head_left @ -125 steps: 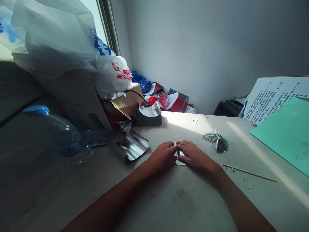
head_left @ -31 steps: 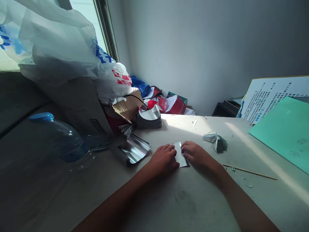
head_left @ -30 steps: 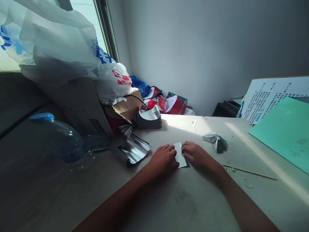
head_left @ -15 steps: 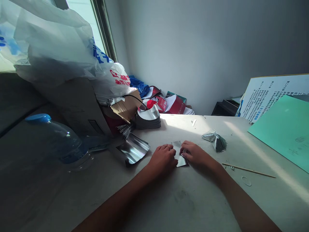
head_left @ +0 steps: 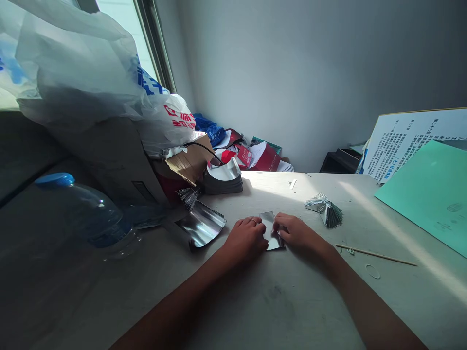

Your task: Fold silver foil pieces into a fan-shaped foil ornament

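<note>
A small shiny silver foil sheet (head_left: 268,218) lies on the pale table between my two hands. My left hand (head_left: 245,236), with a ring on one finger, has its curled fingers closed on the sheet's left edge. At the opposite edge, the bent fingers of my right hand (head_left: 294,230) pinch the foil, and a dark narrow strip shows beside them. Both sets of fingertips are partly hidden. Left of my hands lies a stack of curved silver foil sheets (head_left: 204,223). A bunch of fanned, folded silver strips (head_left: 324,210) rests to the right.
A thin wooden stick (head_left: 379,255) and a white rubber band (head_left: 372,271) lie at the right. On the left are a clear bottle (head_left: 98,214) and white plastic bags (head_left: 91,73). Another foil stack (head_left: 223,183) and a green sheet (head_left: 426,194) stand farther back.
My right fingers have shifted slightly along the foil's right edge, where a darker strip shows more plainly. My left hand stays nearly in place.
</note>
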A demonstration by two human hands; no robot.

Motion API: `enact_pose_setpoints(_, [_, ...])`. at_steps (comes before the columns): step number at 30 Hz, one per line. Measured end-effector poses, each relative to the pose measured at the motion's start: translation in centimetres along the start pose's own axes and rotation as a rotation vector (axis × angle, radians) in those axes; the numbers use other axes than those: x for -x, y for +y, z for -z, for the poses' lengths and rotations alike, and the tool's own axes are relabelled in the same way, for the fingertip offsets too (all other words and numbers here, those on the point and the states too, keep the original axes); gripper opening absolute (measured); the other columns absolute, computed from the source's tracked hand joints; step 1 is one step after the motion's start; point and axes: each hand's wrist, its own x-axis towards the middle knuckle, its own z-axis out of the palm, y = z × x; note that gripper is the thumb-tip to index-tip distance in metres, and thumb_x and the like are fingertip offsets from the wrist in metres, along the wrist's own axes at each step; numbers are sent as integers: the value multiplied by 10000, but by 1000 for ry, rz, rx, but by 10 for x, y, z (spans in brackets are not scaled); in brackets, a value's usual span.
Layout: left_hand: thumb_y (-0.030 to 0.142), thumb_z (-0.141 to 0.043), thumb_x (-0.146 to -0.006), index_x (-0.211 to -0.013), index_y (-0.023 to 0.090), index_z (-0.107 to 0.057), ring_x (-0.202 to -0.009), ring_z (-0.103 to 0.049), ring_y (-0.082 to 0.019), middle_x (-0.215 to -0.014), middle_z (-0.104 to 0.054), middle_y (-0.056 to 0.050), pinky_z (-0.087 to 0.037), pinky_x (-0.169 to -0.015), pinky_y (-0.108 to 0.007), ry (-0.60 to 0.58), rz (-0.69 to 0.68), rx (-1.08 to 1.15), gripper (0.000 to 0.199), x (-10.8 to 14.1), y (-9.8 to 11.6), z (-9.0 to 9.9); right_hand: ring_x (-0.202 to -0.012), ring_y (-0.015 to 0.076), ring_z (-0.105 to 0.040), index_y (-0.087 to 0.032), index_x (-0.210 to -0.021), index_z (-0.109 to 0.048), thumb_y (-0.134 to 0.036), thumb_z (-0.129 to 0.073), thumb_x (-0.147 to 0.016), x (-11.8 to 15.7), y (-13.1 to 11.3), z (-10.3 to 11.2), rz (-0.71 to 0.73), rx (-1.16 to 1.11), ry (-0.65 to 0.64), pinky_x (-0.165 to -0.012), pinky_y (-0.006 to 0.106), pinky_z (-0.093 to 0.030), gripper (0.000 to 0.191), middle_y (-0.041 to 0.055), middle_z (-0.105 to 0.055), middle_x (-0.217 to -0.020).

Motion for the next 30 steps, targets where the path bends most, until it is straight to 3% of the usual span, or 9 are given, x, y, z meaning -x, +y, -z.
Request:
enact_pose_setpoints(5, [275, -632, -864, -1076, 199, -687, -1307, -529, -267, -1384, -577, -82, -419, -1115, -413, -15, 1, 7, 231, -3, -4, 1, -813, 159, -576, -199, -893, -653, -95, -481, -815, 3, -4, 0, -16, 32, 16, -737, 262, -410, 215, 27, -639, -963])
enact_pose_setpoints(9, [301, -612, -891, -1123, 215, -685, -1259, -566, -248, -1386, -571, -88, -462, -1064, -354, -33, -144, 10, 258, -3, -16, 3, -836, 172, -589, -212, -965, -673, -140, -495, -839, 0, -3, -1, -82, 93, 25, -743, 271, -401, 230, 33, -667, -994])
enact_pose_setpoints(13, [344, -518, -966, -1187, 220, -664, -1329, -507, -266, -1380, -571, -107, -455, -1071, -374, 5, -241, 8, 292, 1, -25, 0, -875, 187, -610, -214, -1012, -673, -164, -531, -832, -4, 1, -1, -119, 118, 5, -759, 275, -400, 235, 35, -698, -1011])
enact_pose_setpoints(18, [363, -490, -980, -1305, 279, -603, -1369, -444, -275, -1396, -559, -88, -396, -1135, -429, 82, -201, -50, 354, 4, -29, -11, -871, 188, -611, -206, -978, -660, -171, -532, -847, -4, 4, -1, -114, 144, -3, -755, 279, -401, 187, 35, -699, -996])
enact_pose_setpoints(23, [392, -518, -969, -1427, 271, -500, -1346, -455, -278, -1439, -513, -107, -397, -1140, -441, 60, -154, -119, 474, 3, -30, -15, -894, 192, -599, -217, -1021, -674, -232, -565, -884, -4, 0, -5, -98, 171, 12, -767, 294, -423, 176, 45, -666, -1057])
enact_pose_setpoints(27, [408, -513, -969, -1431, 186, -488, -1328, -460, -290, -1462, -500, -116, -401, -1146, -437, 31, -139, -130, 513, 4, -30, -11, -1049, 218, -573, -204, -997, -694, -210, -584, -882, -5, -4, -9, -9, 223, 49, -935, 345, -430, 159, 63, -653, -1130])
enact_pose_setpoints(30, [439, -514, -967, -1432, 177, -481, -1353, -435, -301, -1489, -480, -106, -374, -1171, -448, 15, -150, -128, 534, 5, -32, -11, -1220, 235, -535, -212, -1190, -674, -239, -580, -911, -4, -5, -11, 61, 238, 29, -1072, 393, -377, 296, 74, -618, -1323])
